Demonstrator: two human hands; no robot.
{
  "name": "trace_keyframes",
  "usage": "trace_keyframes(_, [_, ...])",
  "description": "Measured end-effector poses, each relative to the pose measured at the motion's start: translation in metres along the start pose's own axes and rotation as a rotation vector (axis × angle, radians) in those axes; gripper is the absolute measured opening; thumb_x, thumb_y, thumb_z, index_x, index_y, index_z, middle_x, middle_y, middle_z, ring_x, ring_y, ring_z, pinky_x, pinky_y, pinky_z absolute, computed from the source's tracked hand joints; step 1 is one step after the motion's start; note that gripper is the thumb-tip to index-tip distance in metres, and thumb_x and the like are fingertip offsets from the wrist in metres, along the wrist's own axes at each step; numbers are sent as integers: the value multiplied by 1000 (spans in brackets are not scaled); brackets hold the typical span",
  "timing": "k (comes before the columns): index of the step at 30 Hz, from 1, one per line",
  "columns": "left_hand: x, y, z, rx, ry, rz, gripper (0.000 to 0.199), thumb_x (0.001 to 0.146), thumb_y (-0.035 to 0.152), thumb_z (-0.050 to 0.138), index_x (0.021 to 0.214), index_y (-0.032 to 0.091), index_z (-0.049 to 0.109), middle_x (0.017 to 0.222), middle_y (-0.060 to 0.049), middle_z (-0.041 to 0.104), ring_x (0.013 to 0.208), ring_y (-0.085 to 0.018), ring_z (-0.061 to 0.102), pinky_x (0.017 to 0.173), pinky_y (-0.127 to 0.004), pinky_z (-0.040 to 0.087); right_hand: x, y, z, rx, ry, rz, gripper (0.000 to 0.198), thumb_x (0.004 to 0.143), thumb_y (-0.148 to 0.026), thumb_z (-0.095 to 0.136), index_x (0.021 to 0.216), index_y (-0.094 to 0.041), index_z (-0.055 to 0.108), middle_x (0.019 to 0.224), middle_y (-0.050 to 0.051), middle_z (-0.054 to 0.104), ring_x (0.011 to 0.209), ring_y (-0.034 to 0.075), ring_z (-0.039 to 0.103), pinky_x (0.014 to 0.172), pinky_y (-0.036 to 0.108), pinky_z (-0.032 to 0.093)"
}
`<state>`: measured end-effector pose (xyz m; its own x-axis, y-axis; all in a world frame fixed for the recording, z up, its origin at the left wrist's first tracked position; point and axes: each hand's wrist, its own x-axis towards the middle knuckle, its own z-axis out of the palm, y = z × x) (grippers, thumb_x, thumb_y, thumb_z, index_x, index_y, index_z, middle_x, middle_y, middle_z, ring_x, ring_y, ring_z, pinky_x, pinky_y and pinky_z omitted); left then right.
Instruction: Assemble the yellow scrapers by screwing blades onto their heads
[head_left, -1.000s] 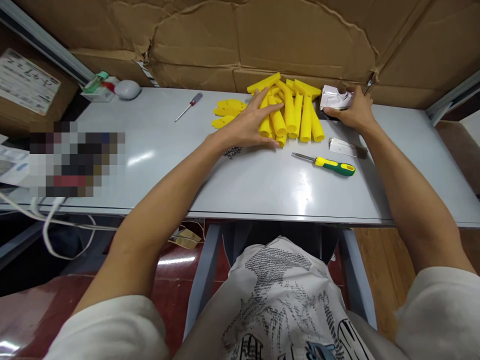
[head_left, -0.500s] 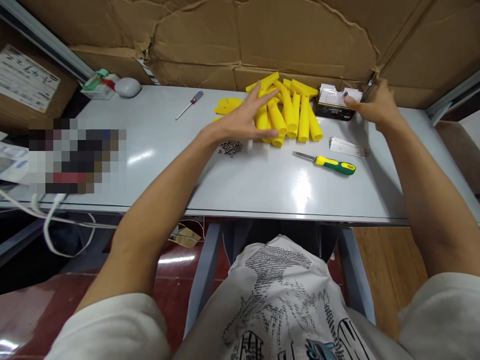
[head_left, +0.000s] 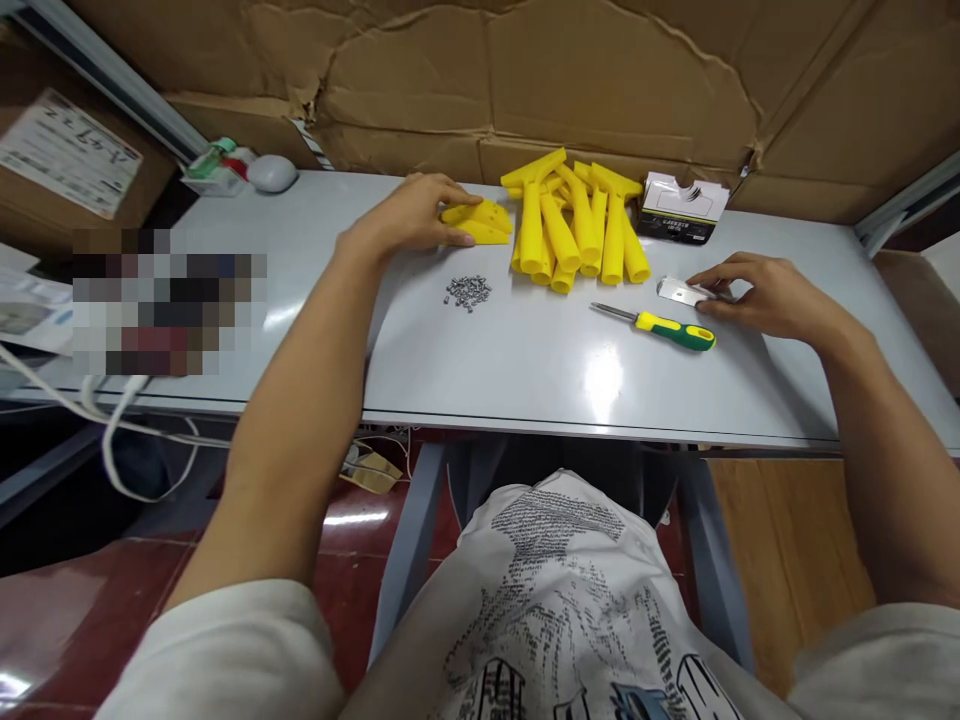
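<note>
My left hand [head_left: 416, 213] closes its thumb and fingers around the left end of the flat yellow plastic plates [head_left: 489, 222], which lie stacked on the table. On the right, my right hand [head_left: 776, 295] grips the right end of a thin silver metal blade [head_left: 679, 291] lying flat; its fingertips cover part of it. Between the hands is a pile of yellow plastic scraper handles [head_left: 577, 225] with T-shaped heads. Small screws [head_left: 469, 291] form a heap in front of the plates. A green and yellow screwdriver [head_left: 664, 327] rests nearer the table's front edge.
A black and white box [head_left: 681, 210] stands at the back right against the cardboard wall [head_left: 570, 80]. A grey computer mouse [head_left: 272, 174] and a small container [head_left: 217, 170] are at the back left. White cables [head_left: 112, 440] hang over the front left edge of the table [head_left: 495, 385].
My left hand has moved left from the yellow handles to the flat yellow plates. My right hand has come from behind the box down to the metal blade.
</note>
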<state>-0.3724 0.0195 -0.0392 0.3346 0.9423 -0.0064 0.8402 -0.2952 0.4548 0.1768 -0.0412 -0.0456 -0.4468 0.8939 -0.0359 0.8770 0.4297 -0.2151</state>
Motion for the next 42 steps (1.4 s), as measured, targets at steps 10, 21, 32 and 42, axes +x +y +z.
trace_keyframes(10, [6, -11, -2, 49, 37, -12, 148, 62, 125, 69, 181, 36, 65, 199, 15, 54, 179, -36, 42, 162, -59, 18, -11, 21, 5, -17, -6, 36, 79, 106, -83, 74, 161, -27, 88, 133, 23, 79, 115, 45, 78, 113, 63, 63])
trace_keyframes(21, [-97, 26, -2, 28, 32, 121, 112, 80, 118, 78, 161, 41, 89, 170, -12, 76, 157, -48, 68, 142, -69, 56, 21, 8, 11, -141, 60, 83, 60, 113, -44, 60, 160, -21, 90, 140, 26, 81, 128, 50, 79, 103, 61, 61])
trace_keyframes(32, [-82, -5, 32, -145, 90, 99, 91, 92, 103, 86, 142, 28, 98, 127, -13, 88, 105, -32, 81, 106, -51, 72, 49, 20, 34, -208, 200, 114, 64, 112, -43, 57, 164, -22, 87, 149, 26, 79, 146, 54, 74, 109, 69, 68])
trace_keyframes(42, [-73, -6, 109, 132, 287, 153, 126, 108, 114, 18, 188, 28, 63, 187, -22, 64, 179, -53, 50, 149, -78, 45, 43, 39, 54, -204, 319, 71, 61, 115, -47, 57, 166, -26, 84, 148, 23, 78, 140, 49, 73, 111, 68, 68])
